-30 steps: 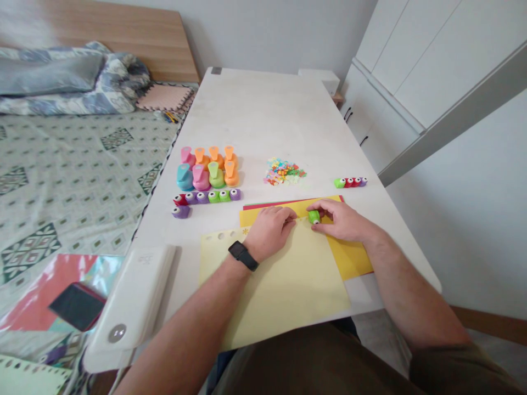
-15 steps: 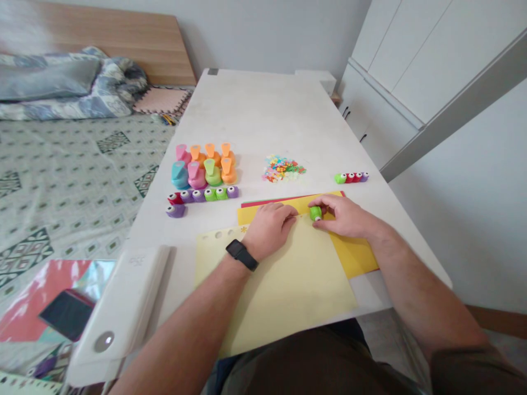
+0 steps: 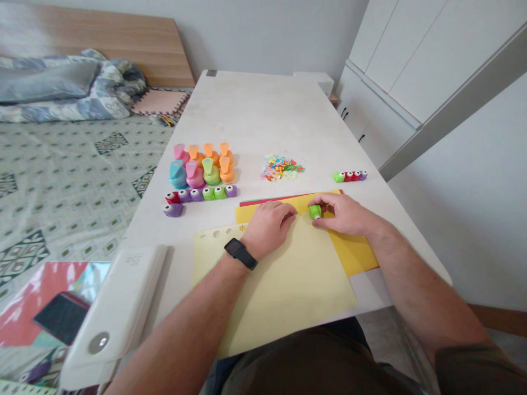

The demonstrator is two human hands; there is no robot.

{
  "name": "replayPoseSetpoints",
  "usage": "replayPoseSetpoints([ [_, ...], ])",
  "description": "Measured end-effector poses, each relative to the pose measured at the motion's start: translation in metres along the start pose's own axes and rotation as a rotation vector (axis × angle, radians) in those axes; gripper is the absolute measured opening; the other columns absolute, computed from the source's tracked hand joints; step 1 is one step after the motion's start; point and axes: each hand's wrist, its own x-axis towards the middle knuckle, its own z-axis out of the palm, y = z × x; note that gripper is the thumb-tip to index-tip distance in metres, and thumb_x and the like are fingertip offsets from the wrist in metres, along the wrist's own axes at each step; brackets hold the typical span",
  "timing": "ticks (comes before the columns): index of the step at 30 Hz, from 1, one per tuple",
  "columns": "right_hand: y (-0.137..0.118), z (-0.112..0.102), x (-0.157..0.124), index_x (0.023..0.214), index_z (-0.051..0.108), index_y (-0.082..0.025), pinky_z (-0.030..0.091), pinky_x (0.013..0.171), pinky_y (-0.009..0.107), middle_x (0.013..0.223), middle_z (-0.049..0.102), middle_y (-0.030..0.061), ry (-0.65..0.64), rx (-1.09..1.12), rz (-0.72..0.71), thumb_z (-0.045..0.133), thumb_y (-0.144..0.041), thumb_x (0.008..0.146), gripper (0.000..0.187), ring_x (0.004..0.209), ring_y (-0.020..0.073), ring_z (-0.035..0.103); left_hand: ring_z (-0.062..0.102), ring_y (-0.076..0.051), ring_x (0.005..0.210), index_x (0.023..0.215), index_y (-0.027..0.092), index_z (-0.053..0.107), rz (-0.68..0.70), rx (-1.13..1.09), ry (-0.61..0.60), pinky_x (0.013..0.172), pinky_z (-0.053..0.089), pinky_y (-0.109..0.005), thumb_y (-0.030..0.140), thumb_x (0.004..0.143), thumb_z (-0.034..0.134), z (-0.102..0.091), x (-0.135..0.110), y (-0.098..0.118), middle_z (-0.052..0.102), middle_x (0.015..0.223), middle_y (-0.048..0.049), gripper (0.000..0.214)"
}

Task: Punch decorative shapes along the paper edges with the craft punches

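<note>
Small green punch (image 3: 315,212) clamped in my right hand (image 3: 346,214).
Stubby, glossy, white-ended; my left hand (image 3: 268,228) sits curled just beside it on the yellow paper (image 3: 280,291).

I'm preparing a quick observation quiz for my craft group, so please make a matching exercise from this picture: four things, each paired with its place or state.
Things:
1. Left hand
2. Right hand
3. Multicoloured paper cutouts
4. Black wristwatch

Places or states:
A. In a small pile on the white table
B. Around the left wrist
C. Holding a small green craft punch
D. Resting on a pale yellow sheet

Pairs: 1-D, 2-C, 3-A, 4-B
</note>
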Motion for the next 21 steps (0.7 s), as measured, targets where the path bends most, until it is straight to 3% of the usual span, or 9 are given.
replayPoseSetpoints([
  [21,-0.0045,-0.0023,0.0013,0.109,0.069,-0.022,0.051,0.081,0.034,0.103,0.073,0.0037,-0.036,-0.037,-0.018,0.075,-0.027,0.076,0.034,0.088,0.0202,0.065,0.064,-0.022,0.090,0.098,0.019,0.067,0.008,-0.005,0.014,0.084,0.049,-0.038,0.020,0.098,0.054,-0.0026,0.0001,0.0032,0.072,0.095,-0.0055,0.013],
])
